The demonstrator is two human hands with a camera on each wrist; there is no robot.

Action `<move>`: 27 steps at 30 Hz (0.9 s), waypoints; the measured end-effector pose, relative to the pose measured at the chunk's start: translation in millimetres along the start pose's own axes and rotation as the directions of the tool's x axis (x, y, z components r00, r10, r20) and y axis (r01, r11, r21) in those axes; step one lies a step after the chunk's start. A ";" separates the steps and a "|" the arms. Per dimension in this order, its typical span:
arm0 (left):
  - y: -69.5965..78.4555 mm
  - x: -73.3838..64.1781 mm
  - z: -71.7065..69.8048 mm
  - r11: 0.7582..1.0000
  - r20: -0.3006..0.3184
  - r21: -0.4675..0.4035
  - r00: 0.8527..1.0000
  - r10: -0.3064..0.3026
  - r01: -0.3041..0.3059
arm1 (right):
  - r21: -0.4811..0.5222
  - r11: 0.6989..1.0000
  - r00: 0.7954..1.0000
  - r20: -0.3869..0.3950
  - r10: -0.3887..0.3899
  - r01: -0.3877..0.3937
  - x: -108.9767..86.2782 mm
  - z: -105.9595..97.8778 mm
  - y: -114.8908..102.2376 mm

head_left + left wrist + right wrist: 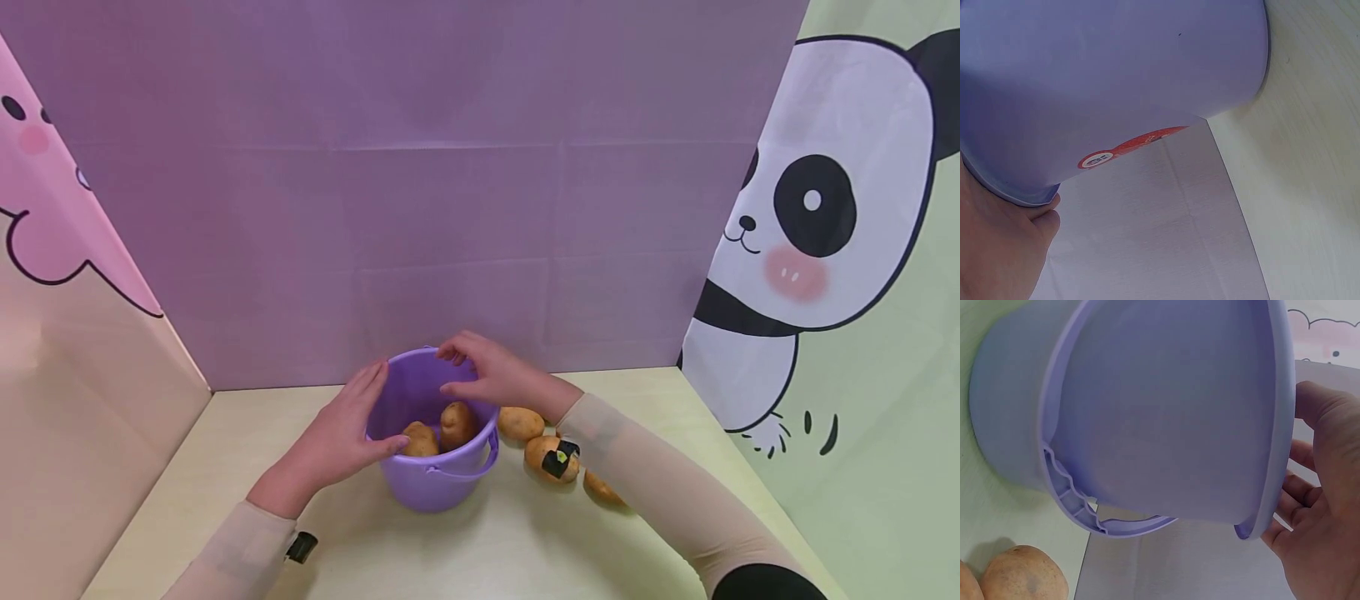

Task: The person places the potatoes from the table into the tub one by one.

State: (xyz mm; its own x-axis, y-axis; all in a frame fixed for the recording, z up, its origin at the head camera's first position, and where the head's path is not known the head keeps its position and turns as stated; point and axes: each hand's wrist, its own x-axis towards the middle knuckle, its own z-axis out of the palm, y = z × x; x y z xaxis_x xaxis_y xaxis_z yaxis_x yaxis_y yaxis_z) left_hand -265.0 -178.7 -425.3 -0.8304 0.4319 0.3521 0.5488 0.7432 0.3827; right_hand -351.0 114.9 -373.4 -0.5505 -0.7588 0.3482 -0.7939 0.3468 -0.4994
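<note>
Head view: a purple bucket (429, 490) upright on the pale table (480, 550), with two potatoes (458, 426) low inside, the right-hand one with its long axis close to upright, the other partly hidden by the near rim. On the left side of the rim, the left hand (347, 429), fingers straight and touching, thumb stretched across the near edge. Above the far right of the rim, the right hand (491, 372), loosely bent and empty; in the right wrist view, just beside the rim, contact impossible to tell. Handle (463, 475) down on the near right side. Just right of the bucket, more loose potatoes (521, 424) on the table, the closest with its long axis running roughly left to right, others partly covered by the right sleeve (645, 492). Key relation: loose potatoes below and rightward of the right hand, much the nearer one, with the bucket between them and the left.
</note>
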 end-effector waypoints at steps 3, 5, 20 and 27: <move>-0.1 0.1 0.4 1.000 -0.001 0.003 1.000 -0.003 0.003 | -0.002 1.000 1.000 -0.010 -0.002 0.002 -0.7 0.7 2.2; 0.2 0.3 0.3 1.000 -0.003 0.002 1.000 -0.004 0.004 | -0.006 1.000 1.000 -0.017 0.001 -0.001 -1.5 0.5 3.3; 0.3 0.1 0.7 1.000 -0.016 -0.006 1.000 0.010 -0.010 | 0.008 0.999 0.992 -0.113 0.049 -0.049 -27.3 -8.5 2.1; 0.2 -1.5 0.9 1.000 -0.020 -0.007 1.000 0.009 -0.009 | -0.007 0.993 0.984 -0.133 0.117 -0.119 -62.2 -17.5 16.2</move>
State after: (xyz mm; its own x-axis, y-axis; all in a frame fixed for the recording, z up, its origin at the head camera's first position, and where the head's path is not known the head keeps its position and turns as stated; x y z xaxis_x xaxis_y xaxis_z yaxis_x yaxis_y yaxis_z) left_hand -263.8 -178.7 -426.5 -0.8235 0.4276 0.3727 0.5567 0.7357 0.3859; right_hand -334.1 177.4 -389.2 -0.6689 -0.6329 0.3900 -0.7247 0.4383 -0.5317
